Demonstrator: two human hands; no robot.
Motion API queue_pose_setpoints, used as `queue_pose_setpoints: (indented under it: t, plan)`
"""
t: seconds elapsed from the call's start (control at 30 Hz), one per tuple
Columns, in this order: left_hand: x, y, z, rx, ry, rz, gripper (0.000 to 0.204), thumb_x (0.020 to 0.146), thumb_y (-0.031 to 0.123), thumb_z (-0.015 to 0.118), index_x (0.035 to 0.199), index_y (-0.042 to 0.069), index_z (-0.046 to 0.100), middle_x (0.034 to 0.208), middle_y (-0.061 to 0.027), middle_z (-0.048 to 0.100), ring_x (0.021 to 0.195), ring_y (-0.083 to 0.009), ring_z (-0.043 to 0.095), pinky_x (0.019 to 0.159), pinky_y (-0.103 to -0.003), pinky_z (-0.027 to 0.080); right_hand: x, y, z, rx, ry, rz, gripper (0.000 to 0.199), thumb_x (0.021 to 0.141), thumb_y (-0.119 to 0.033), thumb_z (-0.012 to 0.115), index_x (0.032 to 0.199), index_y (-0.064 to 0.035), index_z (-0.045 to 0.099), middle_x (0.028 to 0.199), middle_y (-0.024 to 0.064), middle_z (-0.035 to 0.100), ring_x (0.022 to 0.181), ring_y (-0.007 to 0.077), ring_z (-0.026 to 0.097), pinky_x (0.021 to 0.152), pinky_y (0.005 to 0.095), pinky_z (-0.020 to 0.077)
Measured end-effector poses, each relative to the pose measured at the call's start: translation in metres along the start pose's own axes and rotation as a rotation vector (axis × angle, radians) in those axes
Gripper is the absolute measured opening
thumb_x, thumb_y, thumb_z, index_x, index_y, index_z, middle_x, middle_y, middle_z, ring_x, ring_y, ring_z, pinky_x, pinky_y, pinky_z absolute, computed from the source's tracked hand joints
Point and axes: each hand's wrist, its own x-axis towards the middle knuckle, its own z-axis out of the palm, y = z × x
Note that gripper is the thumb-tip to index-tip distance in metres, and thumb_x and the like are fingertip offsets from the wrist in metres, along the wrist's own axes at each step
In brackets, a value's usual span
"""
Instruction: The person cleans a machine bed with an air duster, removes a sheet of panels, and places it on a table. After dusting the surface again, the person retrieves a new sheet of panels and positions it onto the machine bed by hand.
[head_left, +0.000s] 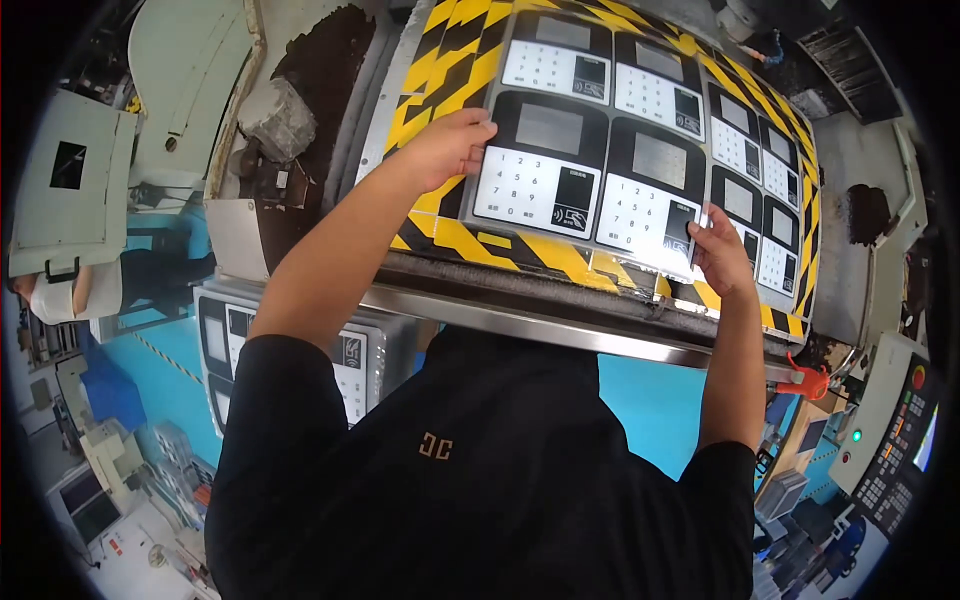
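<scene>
My left hand [452, 148] pinches the left edge of a clear plastic sheet [538, 190] printed with several black-and-white keypad panels. At the sheet's lower right corner, my right hand [722, 252] grips it with the thumb on top. The sheet is over a machine bed [455, 75] covered with yellow-and-black striped tape; whether it touches the bed all along I cannot tell. Just right of it, partly overlapped, a similar printed sheet [738, 152] lies on the bed. Both hands' fingers are partly hidden under the sheet.
A metal rail [560, 332] runs along the bed's front. A stack of printed sheets [362, 370] stands below left. An orange air gun [806, 380] hangs at the right, near a control panel [890, 425] with buttons. At far left sits another person [75, 295].
</scene>
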Motion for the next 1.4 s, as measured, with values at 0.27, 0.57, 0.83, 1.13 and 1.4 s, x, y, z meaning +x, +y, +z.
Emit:
queue_pose_setpoints:
  t: [0.27, 0.57, 0.83, 1.13, 1.4]
  plan:
    - [-0.012, -0.017, -0.034, 1.585, -0.099, 0.515, 0.063, 0.087, 0.024, 0.065, 0.144, 0.018, 0.04, 0.145, -0.0161, 0.041, 0.134, -0.0402, 0.037, 0.109, -0.048, 0.032, 0.016, 0.023, 0.022, -0.084, 0.102, 0.017, 0.028, 0.093, -0.003, 0.056, 0.121, -0.0037, 0.051, 0.1, 0.0063, 0.066, 0.085, 0.012, 0.065, 0.071, 0.0243, 0.0529]
    - [-0.011, -0.022, -0.035, 1.842, -0.268, 0.36, 0.075, 0.086, 0.033, 0.067, 0.15, 0.025, 0.03, 0.16, -0.0123, 0.012, 0.147, -0.0376, 0.009, 0.118, -0.049, 0.012, 0.022, 0.031, 0.021, -0.072, 0.126, 0.024, 0.029, 0.093, -0.003, 0.057, 0.121, -0.003, 0.05, 0.1, 0.0066, 0.067, 0.085, 0.0119, 0.065, 0.073, 0.0244, 0.0538]
    - [-0.005, -0.024, -0.035, 1.818, -0.296, 0.36, 0.074, 0.088, 0.031, 0.063, 0.151, 0.024, 0.026, 0.16, -0.0152, 0.008, 0.147, -0.0371, 0.004, 0.118, -0.049, 0.009, 0.025, 0.037, 0.015, -0.118, 0.225, -0.011, 0.026, 0.092, -0.007, 0.062, 0.115, -0.0049, 0.052, 0.092, 0.0022, 0.067, 0.075, 0.0062, 0.062, 0.06, 0.0182, 0.0481]
    - [-0.008, -0.024, -0.036, 1.805, -0.29, 0.358, 0.077, 0.086, 0.032, 0.066, 0.152, 0.023, 0.026, 0.159, -0.0165, 0.01, 0.147, -0.0376, 0.005, 0.118, -0.05, 0.008, 0.025, 0.033, 0.026, -0.181, 0.294, 0.023, 0.023, 0.092, -0.011, 0.063, 0.112, -0.0055, 0.052, 0.08, -0.0011, 0.064, 0.063, 0.0026, 0.057, 0.049, 0.0164, 0.0393]
    - [-0.01, -0.02, -0.032, 1.808, -0.282, 0.343, 0.076, 0.086, 0.032, 0.066, 0.151, 0.022, 0.028, 0.159, -0.0158, 0.011, 0.147, -0.0367, 0.006, 0.118, -0.048, 0.009, 0.026, 0.037, 0.022, -0.158, 0.298, 0.006, 0.021, 0.093, -0.009, 0.061, 0.111, -0.0049, 0.052, 0.083, 0.0014, 0.066, 0.065, 0.0043, 0.059, 0.051, 0.017, 0.0431]
